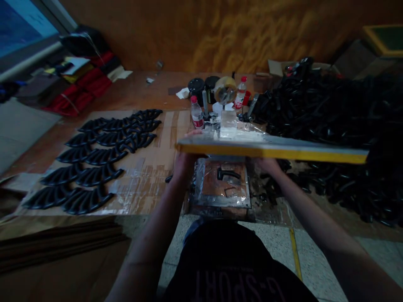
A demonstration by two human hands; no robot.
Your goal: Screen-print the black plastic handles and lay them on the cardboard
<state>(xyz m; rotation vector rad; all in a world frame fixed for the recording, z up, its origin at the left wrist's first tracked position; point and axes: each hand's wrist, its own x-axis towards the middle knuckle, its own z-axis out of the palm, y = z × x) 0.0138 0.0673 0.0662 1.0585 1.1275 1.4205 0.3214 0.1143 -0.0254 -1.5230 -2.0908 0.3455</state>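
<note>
A wide, flat screen frame point(283, 153) with a yellow front edge is raised above the work spot, seen nearly edge-on. My left hand point(185, 161) is closed around its left end, and some fingertips show above the edge. Under the middle of the frame is my right hand point(264, 163), its fingers hidden behind the yellow edge. Between my forearms, a single black curved handle point(229, 173) lies on a flat base plate point(220, 200) covered in clear film and tape.
Fanned rows of black handles point(90, 199) lie on taped cardboard point(147, 184) at left. A large heap of black handles point(315, 109) fills the right. Behind the frame stand two red-capped bottles point(197, 115), dark jars point(196, 87) and a tape roll point(225, 89). Red bundles point(78, 92) sit back left.
</note>
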